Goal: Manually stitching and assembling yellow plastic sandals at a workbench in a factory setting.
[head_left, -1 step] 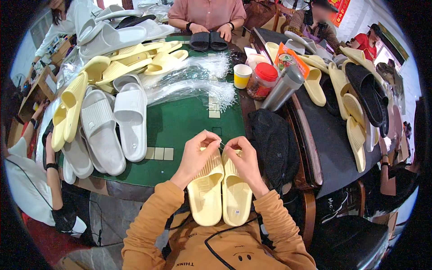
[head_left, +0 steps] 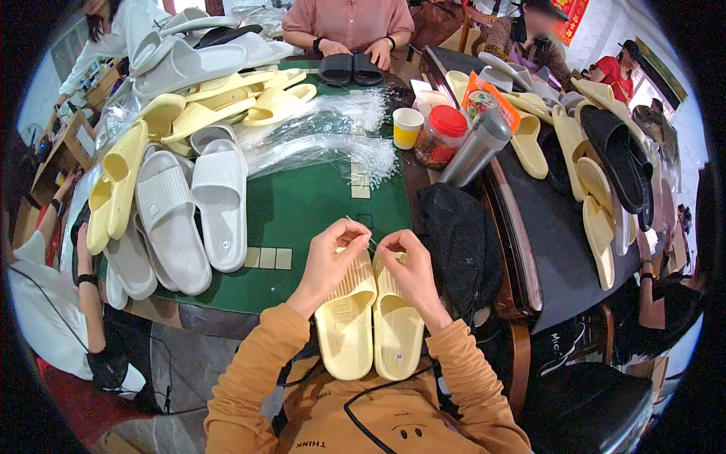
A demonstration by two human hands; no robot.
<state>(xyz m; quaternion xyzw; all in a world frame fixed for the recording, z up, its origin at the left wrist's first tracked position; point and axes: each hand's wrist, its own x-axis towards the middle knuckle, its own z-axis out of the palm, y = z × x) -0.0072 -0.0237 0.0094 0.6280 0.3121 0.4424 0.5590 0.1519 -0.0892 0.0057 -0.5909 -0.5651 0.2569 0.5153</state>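
A pair of pale yellow slide slippers, the left slipper [head_left: 344,340] and the right slipper [head_left: 399,329], lies side by side at the table's near edge, toes pointing away from me. Over the left strap, my left hand [head_left: 329,265] pinches a thin, clear plastic tie [head_left: 372,240] between thumb and fingers. My right hand [head_left: 412,272] is closed in a pinch at the same strand, above the right slipper's strap. The fingers partly cover both straps, and whether the tie passes through them is hidden.
Bundles of clear plastic ties [head_left: 325,155] lie on the green mat [head_left: 291,197]. Grey slippers [head_left: 219,197] and yellow slippers [head_left: 128,174] pile up at left. A yellow cup [head_left: 407,129], red-lidded jar [head_left: 442,136], steel flask [head_left: 478,147] and black mesh bag [head_left: 457,242] stand at right.
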